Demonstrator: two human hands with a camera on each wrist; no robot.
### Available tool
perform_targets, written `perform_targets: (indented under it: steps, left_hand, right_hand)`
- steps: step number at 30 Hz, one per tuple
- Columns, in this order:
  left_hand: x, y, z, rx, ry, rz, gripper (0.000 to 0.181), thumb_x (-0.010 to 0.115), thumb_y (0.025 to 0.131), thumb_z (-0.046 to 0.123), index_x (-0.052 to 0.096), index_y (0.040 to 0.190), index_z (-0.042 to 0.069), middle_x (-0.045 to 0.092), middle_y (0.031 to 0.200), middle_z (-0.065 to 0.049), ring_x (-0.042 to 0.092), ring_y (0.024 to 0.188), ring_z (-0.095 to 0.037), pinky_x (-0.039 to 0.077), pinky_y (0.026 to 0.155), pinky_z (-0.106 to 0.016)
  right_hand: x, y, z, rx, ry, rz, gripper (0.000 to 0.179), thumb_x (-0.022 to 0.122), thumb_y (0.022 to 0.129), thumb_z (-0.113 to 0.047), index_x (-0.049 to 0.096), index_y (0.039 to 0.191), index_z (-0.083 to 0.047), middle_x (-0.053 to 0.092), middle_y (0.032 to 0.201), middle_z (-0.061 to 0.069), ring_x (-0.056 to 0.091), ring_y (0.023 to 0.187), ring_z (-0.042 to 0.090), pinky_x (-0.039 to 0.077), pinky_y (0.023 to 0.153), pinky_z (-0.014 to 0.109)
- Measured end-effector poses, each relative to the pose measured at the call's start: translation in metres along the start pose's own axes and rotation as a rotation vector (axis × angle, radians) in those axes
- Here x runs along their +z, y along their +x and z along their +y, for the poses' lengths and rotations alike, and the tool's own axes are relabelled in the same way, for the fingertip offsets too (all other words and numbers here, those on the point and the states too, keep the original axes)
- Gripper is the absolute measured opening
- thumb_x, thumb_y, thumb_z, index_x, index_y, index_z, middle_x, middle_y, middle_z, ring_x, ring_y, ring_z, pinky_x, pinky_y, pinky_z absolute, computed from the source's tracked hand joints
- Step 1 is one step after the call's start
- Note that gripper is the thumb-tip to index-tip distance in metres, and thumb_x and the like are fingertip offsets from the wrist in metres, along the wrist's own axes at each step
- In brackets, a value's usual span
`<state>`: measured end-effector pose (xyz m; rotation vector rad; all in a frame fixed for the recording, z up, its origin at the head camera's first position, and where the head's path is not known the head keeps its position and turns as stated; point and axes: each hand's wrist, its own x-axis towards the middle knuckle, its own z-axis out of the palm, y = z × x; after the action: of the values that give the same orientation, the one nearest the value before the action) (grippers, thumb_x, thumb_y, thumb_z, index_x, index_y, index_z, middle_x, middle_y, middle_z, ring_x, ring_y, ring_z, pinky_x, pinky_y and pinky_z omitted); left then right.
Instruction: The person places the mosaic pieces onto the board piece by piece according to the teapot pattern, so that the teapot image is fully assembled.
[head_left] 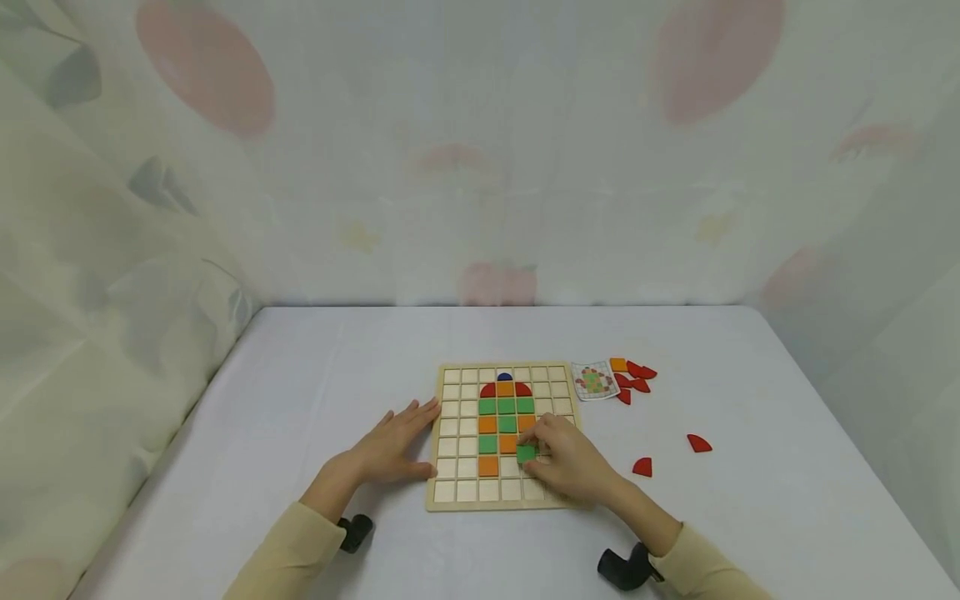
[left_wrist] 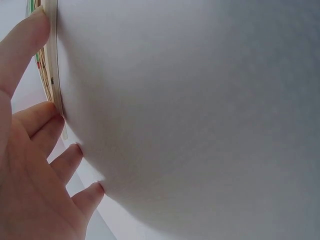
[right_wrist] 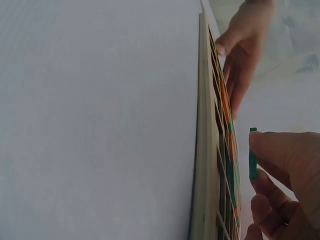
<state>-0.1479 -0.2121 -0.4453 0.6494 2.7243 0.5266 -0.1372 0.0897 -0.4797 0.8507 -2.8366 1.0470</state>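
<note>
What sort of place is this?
Probably a small indoor recording booth, though the room beyond is hidden: printed fabric hangs behind and on both sides, a white-topped table stands within it, and a gridded puzzle board lies on top.

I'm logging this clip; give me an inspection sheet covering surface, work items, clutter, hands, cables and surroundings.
Surface: table under a white cover.
Work items: wooden grid board, with coloured tiles in its middle three columns; a green square tile held above it.
Clutter: printed card, loose red quarter-circle tiles and an orange square tile, right of the board.
Hands: left hand touches the board's left edge; right hand pinches the green square tile. Black wrist devices on both arms.
Cables: nothing seen.
Surroundings: patterned cloth behind and at both sides.
</note>
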Motion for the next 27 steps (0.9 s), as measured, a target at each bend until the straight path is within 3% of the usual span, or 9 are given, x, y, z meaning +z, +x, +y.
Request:
perform_targets:
  steps: [11, 20, 27]
  left_hand:
    - [0.001, 0.000, -0.001, -0.005, 0.004, -0.002, 0.088, 0.074, 0.075, 0.035, 0.028, 0.145, 0.009, 0.023, 0.152, -0.005, 0.018, 0.139, -0.033, 0.014, 0.109, -0.059]
    - [0.001, 0.001, -0.002, -0.008, 0.000, -0.004, 0.088, 0.074, 0.075, 0.035, 0.028, 0.146, 0.010, 0.023, 0.152, -0.005, 0.018, 0.140, -0.033, 0.014, 0.108, -0.060]
    - [0.001, 0.000, -0.002, -0.009, -0.002, -0.005, 0.088, 0.074, 0.075, 0.034, 0.027, 0.146, 0.010, 0.023, 0.152, -0.004, 0.018, 0.140, -0.033, 0.013, 0.109, -0.059]
  right_hand:
    - [0.015, 0.004, -0.013, -0.074, -0.096, -0.014, 0.025, 0.073, 0.076, -0.025, 0.065, 0.099, -0.020, 0.055, 0.093, -0.010, 0.045, 0.085, 0.006, 0.043, 0.074, 0.023]
    - [0.018, 0.006, -0.016, -0.133, -0.150, 0.030, 0.024, 0.074, 0.073, -0.022, 0.065, 0.096, -0.021, 0.055, 0.088, -0.009, 0.045, 0.081, 0.007, 0.042, 0.071, 0.024]
    - [0.018, 0.006, -0.016, -0.126, -0.165, 0.017, 0.024, 0.074, 0.073, -0.023, 0.065, 0.096, -0.021, 0.055, 0.089, -0.010, 0.045, 0.082, 0.007, 0.041, 0.071, 0.024]
